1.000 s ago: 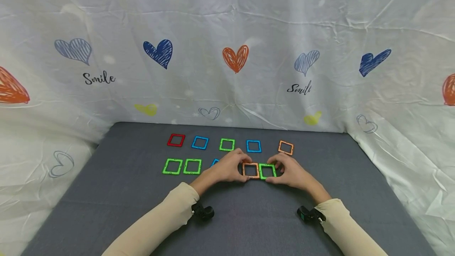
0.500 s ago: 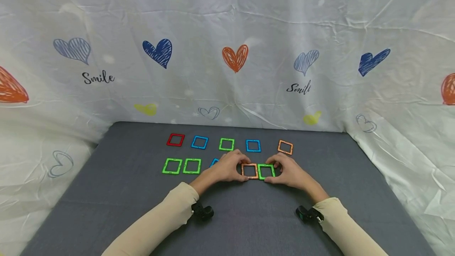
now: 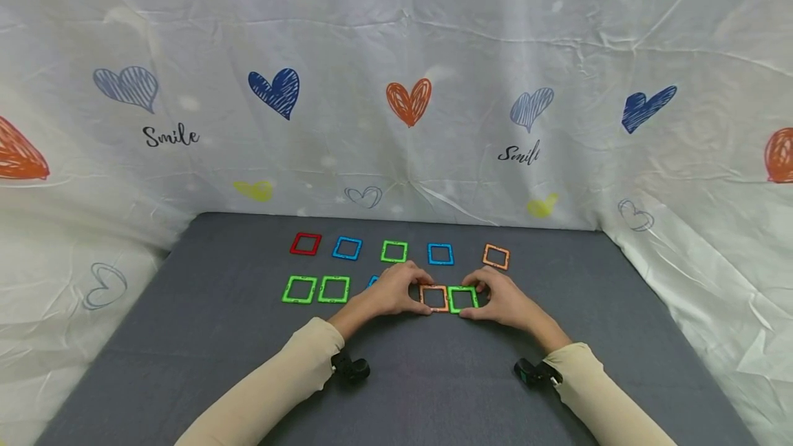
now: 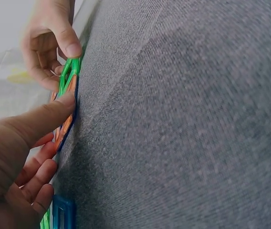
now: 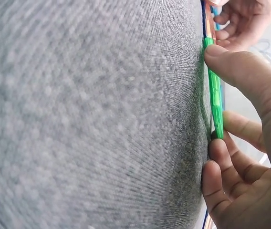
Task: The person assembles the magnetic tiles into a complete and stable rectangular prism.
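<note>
- Tabletop (image 3: 396, 391): most room for moving lies toward the near edge and the right edge; the far edge offers less.
- Far row, spaced along the far edge: red frame (image 3: 303, 253), blue frame (image 3: 346, 257), small green frame (image 3: 394, 261), second blue frame (image 3: 440, 264) and far orange frame (image 3: 495, 267). These limit travel that way.
- Toward the left edge: two green frames (image 3: 334, 301) just beside each other, then a part-hidden blue frame (image 3: 372, 281) behind the left hand (image 3: 396, 289). Leftward room judged tight.
- Left hand: narrow grip, thumb and fingers pinching the orange frame (image 4: 64, 129).
- Right hand (image 3: 502, 300): narrow grip, pinching the green frame (image 5: 215, 93).
- Held pair: side by side, right of the tabletop's middle. Whether it rests fully on the cloth cannot be told.
- Seam: edges appear to meet. Advised: light, even pressure inward, corners level, fingertips off the joining sides.
</note>
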A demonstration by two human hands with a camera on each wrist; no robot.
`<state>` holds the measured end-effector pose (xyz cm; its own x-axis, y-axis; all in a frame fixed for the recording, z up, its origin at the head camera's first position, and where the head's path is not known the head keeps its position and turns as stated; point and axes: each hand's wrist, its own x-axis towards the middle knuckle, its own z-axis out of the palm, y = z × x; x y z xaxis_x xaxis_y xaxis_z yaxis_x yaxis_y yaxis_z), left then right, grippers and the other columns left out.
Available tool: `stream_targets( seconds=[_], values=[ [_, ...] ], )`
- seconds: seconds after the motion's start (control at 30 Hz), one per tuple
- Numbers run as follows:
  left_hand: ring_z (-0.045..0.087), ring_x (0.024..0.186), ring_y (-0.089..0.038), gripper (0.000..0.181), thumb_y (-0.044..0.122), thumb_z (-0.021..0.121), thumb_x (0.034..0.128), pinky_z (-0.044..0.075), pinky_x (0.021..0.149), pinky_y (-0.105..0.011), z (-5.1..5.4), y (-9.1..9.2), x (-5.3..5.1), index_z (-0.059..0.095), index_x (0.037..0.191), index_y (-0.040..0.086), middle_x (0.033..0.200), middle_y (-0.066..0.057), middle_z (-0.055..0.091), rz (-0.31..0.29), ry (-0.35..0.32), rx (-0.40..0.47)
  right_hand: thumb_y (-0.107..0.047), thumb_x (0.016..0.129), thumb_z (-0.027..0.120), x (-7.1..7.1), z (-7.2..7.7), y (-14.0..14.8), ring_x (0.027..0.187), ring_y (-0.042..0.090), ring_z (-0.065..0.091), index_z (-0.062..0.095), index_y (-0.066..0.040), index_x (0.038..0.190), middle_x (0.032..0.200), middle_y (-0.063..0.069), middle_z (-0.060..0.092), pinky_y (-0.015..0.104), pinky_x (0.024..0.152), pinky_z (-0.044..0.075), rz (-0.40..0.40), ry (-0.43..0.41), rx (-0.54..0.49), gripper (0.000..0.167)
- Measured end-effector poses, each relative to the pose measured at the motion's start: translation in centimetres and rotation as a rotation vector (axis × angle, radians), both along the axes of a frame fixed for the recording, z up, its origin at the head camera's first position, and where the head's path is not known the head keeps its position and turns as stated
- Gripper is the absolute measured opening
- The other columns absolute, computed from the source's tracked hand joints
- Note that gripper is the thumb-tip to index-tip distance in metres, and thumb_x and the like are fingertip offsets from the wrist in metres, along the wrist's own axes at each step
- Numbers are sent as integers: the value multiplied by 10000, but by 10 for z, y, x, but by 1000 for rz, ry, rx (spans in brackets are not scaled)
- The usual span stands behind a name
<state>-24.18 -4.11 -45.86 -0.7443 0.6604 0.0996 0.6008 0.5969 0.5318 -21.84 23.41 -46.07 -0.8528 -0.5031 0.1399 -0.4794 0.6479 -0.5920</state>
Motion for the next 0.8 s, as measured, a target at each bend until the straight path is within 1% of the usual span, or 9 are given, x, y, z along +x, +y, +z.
stream_targets(
  seconds=[0.23,0.33,0.47,0.63,0.8],
  values=[
    [584,1006,-165,497,372,902,791,478,828,-363,-2,-3,-3,755,1204,138,1078,23,679,-14,29,4,-300,788,909,0,-1,0,893,185,549,692,-78,1163,1047,12,602,340,742,498,0,-4,4,486],
    [585,1013,-161,501,379,907,781,479,844,-366,-2,-5,-4,760,1194,136,1078,24,680,-11,36,4,-307,793,906,0,-1,0,892,191,551,690,-67,1160,1043,12,600,340,735,498,7,0,-3,489],
    [582,1021,-170,512,376,907,783,474,872,-383,0,-9,-2,752,1207,135,1100,3,667,-1,25,12,-318,792,907,0,-1,1,897,204,555,693,-59,1154,1035,11,598,344,735,499,8,1,-4,494],
    [578,1009,-216,528,363,901,793,481,869,-388,6,-23,1,734,1232,121,1115,-42,630,20,6,41,-320,786,912,1,0,1,904,207,558,704,-62,1151,1038,22,589,344,747,502,1,-3,1,493],
    [578,1040,-240,528,345,889,813,485,890,-406,14,-45,3,716,1243,93,1137,-56,604,43,-12,68,-314,787,912,2,1,1,908,195,553,707,-58,1156,1052,34,589,346,750,502,0,-10,0,493]
  ],
)
